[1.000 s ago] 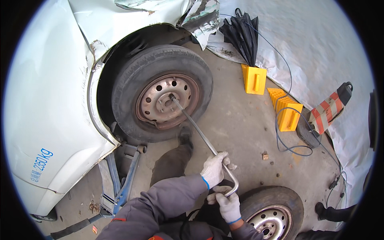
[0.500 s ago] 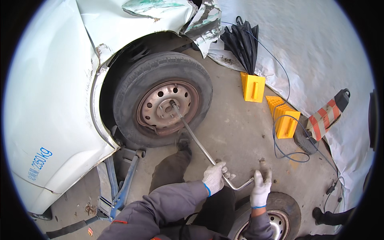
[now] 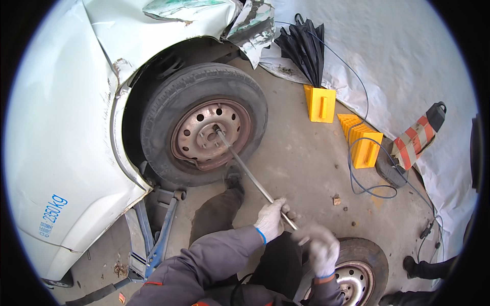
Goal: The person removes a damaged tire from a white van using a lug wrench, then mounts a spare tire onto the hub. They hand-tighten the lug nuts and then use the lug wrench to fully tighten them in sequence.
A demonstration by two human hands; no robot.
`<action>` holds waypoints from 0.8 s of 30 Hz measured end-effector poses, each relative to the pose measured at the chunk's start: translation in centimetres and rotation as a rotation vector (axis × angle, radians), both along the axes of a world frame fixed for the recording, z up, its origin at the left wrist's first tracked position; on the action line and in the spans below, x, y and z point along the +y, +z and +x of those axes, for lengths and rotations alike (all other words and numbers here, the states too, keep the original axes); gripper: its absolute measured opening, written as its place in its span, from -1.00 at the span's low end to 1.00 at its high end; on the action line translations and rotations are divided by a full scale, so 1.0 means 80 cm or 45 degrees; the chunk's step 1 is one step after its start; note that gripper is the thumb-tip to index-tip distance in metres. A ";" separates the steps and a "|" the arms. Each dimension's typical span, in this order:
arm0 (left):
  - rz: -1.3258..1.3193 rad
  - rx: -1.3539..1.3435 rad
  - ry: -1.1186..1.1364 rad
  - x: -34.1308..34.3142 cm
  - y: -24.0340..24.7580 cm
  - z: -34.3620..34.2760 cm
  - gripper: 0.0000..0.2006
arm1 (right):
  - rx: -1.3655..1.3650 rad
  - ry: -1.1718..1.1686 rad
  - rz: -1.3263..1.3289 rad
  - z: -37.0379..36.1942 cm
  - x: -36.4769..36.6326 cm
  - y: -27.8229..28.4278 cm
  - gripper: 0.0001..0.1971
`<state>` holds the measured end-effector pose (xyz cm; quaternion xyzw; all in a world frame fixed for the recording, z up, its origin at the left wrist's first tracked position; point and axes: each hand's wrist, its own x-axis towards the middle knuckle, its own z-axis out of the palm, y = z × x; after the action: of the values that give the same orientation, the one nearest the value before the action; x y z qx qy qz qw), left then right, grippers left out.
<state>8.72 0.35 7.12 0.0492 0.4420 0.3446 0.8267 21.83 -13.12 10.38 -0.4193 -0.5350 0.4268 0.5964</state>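
A long metal wheel wrench [image 3: 249, 175] runs from a stud or nut near the hub of the rusty steel wheel [image 3: 196, 148] back toward me. My left hand [image 3: 269, 219], in a white glove, is wrapped round its shaft near the bent end. Over that end is my right hand [image 3: 321, 251], also gloved; motion smears its fingers, and I cannot make out their grip. The crank handle is largely hidden behind it. The wheel, with its black tyre [image 3: 166, 115], sits in the arch of a white vehicle [image 3: 66, 137].
A blue jack [image 3: 153, 245] stands beside the vehicle's sill. Another wheel [image 3: 375, 260] lies by my right arm. Yellow wheel chocks [image 3: 329, 109], a folded black umbrella [image 3: 309, 53], a striped post [image 3: 416, 143] and a looping cable [image 3: 365, 194] are on the right. Another person's legs [image 3: 431, 268] show lower right.
The wrench's bent end has turned from pointing right to mostly hidden behind my right hand, which moved slightly left and down. My left hand stays on the shaft. The view has shifted slightly.
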 end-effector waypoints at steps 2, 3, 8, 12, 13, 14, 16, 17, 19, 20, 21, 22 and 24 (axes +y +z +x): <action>0.025 -0.037 -0.033 0.004 -0.012 0.000 -0.83 | -0.185 0.461 -0.082 -0.030 -0.005 0.020 -0.59; 0.058 -0.065 -0.057 0.011 -0.011 0.002 -0.83 | -0.118 0.643 -0.324 -0.043 -0.007 0.020 -0.57; 0.145 -0.039 -0.044 0.008 0.009 0.001 -0.84 | 0.694 -0.322 -0.427 -0.005 -0.019 -0.049 -0.63; 0.121 -0.045 0.004 0.009 -0.008 -0.004 -0.86 | -0.208 0.586 -0.396 -0.015 -0.024 0.014 -0.61; 0.131 -0.065 -0.017 0.009 -0.005 -0.004 -0.86 | -0.236 0.590 -0.491 -0.038 -0.026 0.009 -0.61; 0.140 -0.100 -0.041 0.009 -0.001 -0.001 -0.86 | -0.210 0.336 -0.657 -0.032 -0.031 -0.022 -0.61; 0.149 -0.095 -0.012 0.007 0.011 -0.003 -0.87 | 0.081 -0.232 -0.857 0.003 -0.028 -0.072 -0.59; 0.151 -0.089 0.002 0.007 0.015 -0.002 -0.88 | 0.162 -0.269 -0.657 0.010 -0.021 -0.049 -0.58; 0.101 -0.042 0.028 0.002 0.011 -0.004 -0.88 | 0.256 -0.151 -0.373 0.021 -0.022 -0.011 -0.54; 0.092 -0.038 0.048 -0.001 -0.002 -0.011 -0.88 | -0.034 0.141 -0.385 0.000 -0.015 0.030 -0.56; 0.121 -0.083 0.039 0.008 -0.003 -0.005 -0.88 | -0.141 0.459 -0.511 -0.008 -0.015 0.022 -0.58; 0.138 -0.075 0.000 0.010 -0.007 -0.007 -0.87 | -0.105 0.373 -0.686 -0.016 -0.022 -0.006 -0.59; 0.163 -0.081 -0.007 0.008 0.010 -0.001 -0.87 | 0.115 -0.049 -0.996 -0.011 -0.018 -0.052 -0.61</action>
<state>8.63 1.03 7.96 0.0921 0.3925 0.3713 0.8364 20.97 -14.55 6.19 -0.6056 -0.2974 0.6053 0.4225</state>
